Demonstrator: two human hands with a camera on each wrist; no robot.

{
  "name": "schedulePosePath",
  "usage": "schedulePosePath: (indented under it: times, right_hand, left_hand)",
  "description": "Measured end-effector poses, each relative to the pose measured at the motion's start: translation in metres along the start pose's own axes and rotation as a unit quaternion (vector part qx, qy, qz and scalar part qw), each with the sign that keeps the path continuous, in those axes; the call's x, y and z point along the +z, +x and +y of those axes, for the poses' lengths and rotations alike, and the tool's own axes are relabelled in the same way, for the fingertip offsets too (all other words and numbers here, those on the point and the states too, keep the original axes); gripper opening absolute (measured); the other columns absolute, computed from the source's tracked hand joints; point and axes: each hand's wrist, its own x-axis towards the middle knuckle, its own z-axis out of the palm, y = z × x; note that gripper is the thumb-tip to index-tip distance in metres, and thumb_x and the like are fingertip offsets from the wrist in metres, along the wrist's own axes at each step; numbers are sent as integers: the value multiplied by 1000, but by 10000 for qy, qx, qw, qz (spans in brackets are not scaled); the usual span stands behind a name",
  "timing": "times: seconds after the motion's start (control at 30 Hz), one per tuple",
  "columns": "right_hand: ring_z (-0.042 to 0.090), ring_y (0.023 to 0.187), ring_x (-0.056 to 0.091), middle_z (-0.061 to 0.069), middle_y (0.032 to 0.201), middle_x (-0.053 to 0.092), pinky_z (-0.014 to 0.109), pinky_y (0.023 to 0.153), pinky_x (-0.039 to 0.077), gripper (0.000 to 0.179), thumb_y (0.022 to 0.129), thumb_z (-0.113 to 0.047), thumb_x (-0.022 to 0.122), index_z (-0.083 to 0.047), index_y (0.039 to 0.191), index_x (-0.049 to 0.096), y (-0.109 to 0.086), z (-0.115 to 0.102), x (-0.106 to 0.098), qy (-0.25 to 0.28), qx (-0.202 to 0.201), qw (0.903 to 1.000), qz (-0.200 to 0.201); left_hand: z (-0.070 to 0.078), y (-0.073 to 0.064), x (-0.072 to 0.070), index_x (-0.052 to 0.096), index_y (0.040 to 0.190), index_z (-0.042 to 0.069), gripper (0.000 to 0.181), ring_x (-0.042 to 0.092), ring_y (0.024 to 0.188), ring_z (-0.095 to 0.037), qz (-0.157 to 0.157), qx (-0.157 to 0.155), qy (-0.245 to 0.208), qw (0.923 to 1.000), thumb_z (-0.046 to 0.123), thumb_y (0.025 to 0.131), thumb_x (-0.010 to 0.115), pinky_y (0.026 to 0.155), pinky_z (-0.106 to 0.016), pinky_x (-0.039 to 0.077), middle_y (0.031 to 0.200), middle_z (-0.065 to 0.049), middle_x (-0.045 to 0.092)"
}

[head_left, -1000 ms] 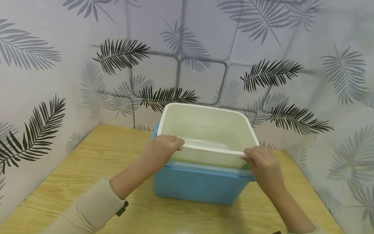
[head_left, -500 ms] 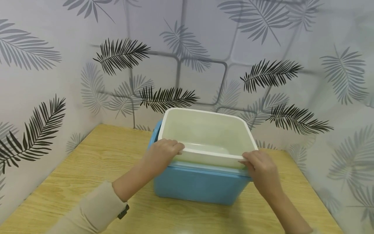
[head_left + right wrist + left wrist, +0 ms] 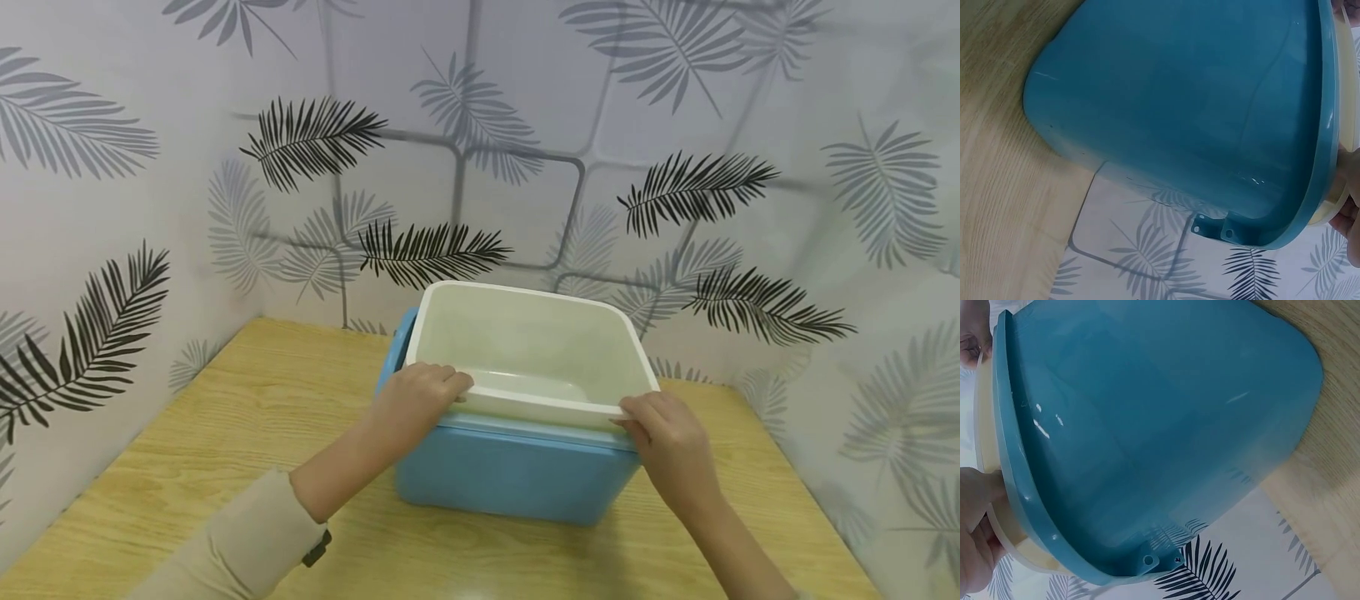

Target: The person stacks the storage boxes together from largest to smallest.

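Note:
A cream-white plastic bin (image 3: pixel 532 333) sits partly inside a blue plastic bin (image 3: pixel 510 471), its rim standing above the blue one. My left hand (image 3: pixel 420 400) grips the white rim at the near left corner. At the near right corner my right hand (image 3: pixel 671 433) pinches the same rim. From below, the left wrist view shows the blue bin's outer wall (image 3: pixel 1160 412) with my left fingers (image 3: pixel 982 490) on the cream rim just above it. The right wrist view has the blue wall (image 3: pixel 1179 106) and my right hand (image 3: pixel 1350 194) at the rim. The white bin's lower part is hidden.
The blue bin stands on a wood-grain table (image 3: pixel 247 417). Behind and to both sides rise walls with leaf-patterned paper (image 3: pixel 510 100). Small tabs with holes (image 3: pixel 1160 559) stick out under the blue rim.
The white bin has sunk lower into the blue bin, and both hands have come down with its rim. More of the blue rim shows at the left.

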Motion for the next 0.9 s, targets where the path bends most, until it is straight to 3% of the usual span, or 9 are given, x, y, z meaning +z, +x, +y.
schedulePosePath:
  times: [0.43,0.63,0.77,0.9]
  right_hand:
    - [24,67,57,9,71,63,33,64,48,46,94,-36,40,0,79,64,-6,-3,-1,-15,80,9999,-82]
    - [24,69,58,8,72,63,32,66,49,31,87,-29,54,-1,80,65,-6,-1,0,-28,-4,9999,-119]
    - [23,68,58,7,72,63,33,65,49,41,93,-35,45,-1,80,65,-6,2,1,80,-141,9998,-125]
    - [21,69,59,6,75,65,31,65,49,50,95,-40,38,-1,84,66,-3,6,-2,236,-293,9986,-378]
  left_hand:
    - [3,-4,2,65,85,6,14,60,60,-13,-55,-2,-90,9999,-1,73,71,57,-24,50,72,-1,66]
    - [3,-6,4,65,84,6,13,61,60,-13,-80,-42,-94,9999,1,74,71,57,-23,50,72,-1,66]
    - [3,-6,3,65,85,6,13,62,61,-13,-117,-58,-72,9999,3,74,72,57,-23,50,73,-1,67]
    - [3,-4,2,65,84,7,12,61,60,-13,-200,-152,-154,9996,2,74,71,56,-24,50,72,-1,67]
